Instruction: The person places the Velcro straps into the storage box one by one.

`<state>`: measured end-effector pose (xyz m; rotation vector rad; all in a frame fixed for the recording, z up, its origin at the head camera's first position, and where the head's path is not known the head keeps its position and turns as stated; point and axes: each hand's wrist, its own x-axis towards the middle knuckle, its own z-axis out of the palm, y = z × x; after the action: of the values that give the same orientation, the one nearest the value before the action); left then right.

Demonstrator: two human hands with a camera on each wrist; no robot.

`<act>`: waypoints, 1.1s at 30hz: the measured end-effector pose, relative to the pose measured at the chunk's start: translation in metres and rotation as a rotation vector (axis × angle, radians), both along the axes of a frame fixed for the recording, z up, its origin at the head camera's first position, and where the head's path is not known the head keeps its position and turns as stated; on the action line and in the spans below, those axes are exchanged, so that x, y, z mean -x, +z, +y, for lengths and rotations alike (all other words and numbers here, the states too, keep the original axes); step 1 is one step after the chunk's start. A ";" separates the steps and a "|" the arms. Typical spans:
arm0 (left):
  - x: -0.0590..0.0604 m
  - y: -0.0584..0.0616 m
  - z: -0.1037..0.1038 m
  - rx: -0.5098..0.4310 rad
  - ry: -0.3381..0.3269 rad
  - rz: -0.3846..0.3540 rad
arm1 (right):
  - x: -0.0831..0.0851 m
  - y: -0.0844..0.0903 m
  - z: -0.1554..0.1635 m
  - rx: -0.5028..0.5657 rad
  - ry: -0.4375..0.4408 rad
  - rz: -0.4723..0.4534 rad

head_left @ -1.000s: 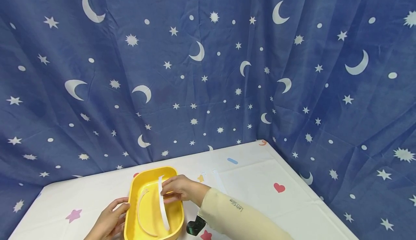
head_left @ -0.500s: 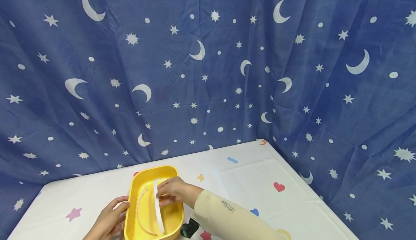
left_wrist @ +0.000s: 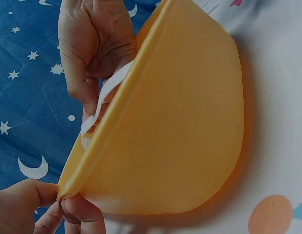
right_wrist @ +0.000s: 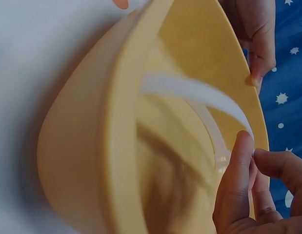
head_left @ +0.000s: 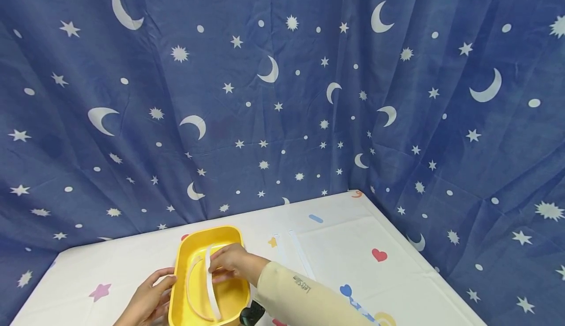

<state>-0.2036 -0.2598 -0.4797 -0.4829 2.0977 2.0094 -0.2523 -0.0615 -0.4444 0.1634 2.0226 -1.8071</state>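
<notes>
We see the white strip (head_left: 209,284) inside the yellow tray (head_left: 236,296), bowed, with the right hand (head_left: 231,262) pinching it between thumb and fingers. We cannot tell whether its ends touch the tray floor. Just left of that hand, a cream strip (head_left: 188,289) lies curved within the tray, held by neither hand. Farther left, the left hand (head_left: 152,291) has thumb and fingers clamped on the tray's near-side rim.

As we judge it, one strip is in place in the tray and the second is in but not yet let go, so its release is left. Beyond the right hand and to its right, two pale strips (head_left: 302,253) lie outside the tray on the printed white tablecloth (head_left: 397,277), untouched. Beyond both hands hangs the blue curtain (head_left: 282,120).
</notes>
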 end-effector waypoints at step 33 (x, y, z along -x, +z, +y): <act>-0.003 0.002 0.001 0.003 -0.004 -0.010 | -0.007 -0.019 -0.011 -0.107 -0.049 0.070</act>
<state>-0.2009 -0.2592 -0.4781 -0.4873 2.0948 1.9974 -0.2449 -0.0722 -0.4637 0.1843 2.1838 -1.7568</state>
